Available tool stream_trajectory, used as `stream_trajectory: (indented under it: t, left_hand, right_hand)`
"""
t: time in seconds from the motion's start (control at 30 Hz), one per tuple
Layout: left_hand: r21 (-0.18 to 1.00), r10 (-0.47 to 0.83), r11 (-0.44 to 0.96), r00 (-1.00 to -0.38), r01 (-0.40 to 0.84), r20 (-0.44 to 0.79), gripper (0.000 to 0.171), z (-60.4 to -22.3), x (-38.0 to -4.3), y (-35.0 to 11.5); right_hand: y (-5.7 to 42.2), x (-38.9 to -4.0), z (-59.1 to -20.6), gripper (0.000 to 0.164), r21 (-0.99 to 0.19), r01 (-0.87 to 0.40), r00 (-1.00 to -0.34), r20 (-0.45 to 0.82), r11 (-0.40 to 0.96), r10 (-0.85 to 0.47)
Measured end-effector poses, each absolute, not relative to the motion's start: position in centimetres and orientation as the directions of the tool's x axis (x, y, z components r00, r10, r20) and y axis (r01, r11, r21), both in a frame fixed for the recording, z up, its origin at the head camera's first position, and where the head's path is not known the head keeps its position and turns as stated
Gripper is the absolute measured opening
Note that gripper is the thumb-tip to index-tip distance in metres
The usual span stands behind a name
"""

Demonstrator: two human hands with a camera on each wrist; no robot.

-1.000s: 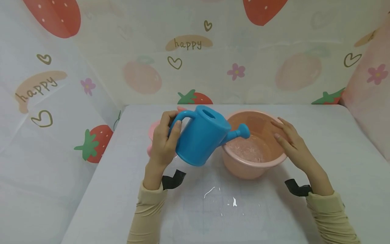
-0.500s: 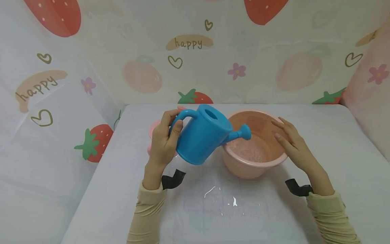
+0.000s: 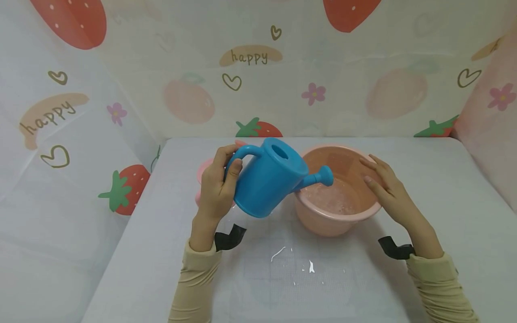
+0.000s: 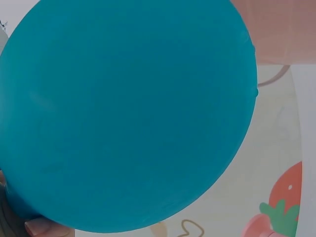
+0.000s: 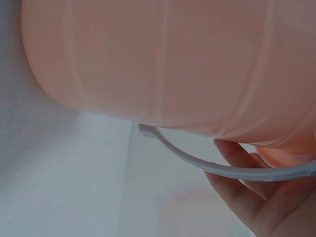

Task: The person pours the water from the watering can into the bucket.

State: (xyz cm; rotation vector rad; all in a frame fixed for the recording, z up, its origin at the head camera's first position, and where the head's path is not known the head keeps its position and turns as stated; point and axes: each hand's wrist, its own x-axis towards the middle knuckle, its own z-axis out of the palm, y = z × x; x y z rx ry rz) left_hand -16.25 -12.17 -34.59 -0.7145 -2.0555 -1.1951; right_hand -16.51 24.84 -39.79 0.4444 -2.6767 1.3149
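Observation:
My left hand [image 3: 216, 190] grips the handle of a blue watering can [image 3: 268, 181], which is tilted to the right. Its sprinkler head [image 3: 324, 175] hangs over the pink basin [image 3: 325, 226], where water [image 3: 331, 197] with a rippled surface covers the bottom. The can's round base fills most of the left wrist view, with fingertips [image 4: 47, 227] at its lower edge. At the basin's right side, my right hand [image 3: 387, 190] holds the rim, the thumb over the inside. The right wrist view has the ribbed outer wall and fingers [image 5: 247, 197] close against it.
A pink object [image 3: 205, 170] stands behind the left hand, mostly hidden. Small wet spots [image 3: 311, 268] shine on the white table [image 3: 258, 291] in front of the basin. A printed cloth [image 3: 258, 98] hangs along the back and sides.
The watering can has shifted very slightly right and up over the basin. Ripples on the water differ from frame to frame. My right hand stays at the rim.

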Motion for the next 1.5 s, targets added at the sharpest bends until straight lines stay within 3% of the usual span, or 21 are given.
stream_trajectory:
  t: [0.67, 1.5]
  left_hand:
    - [0.499, 0.118, 0.483, -0.618, 0.719, 0.777, 0.044, -34.57, -16.27, -12.04]
    - [0.463, 0.120, 0.509, -0.593, 0.726, 0.797, 0.041, -34.35, -16.06, -11.81]
  right_hand:
    - [24.83, -16.56, -39.63, 0.046, -0.756, -0.315, -0.949, 0.238, 0.574, -0.208]
    - [24.82, -16.41, -39.73, 0.046, -0.756, -0.313, -0.950, 0.239, 0.575, -0.203]
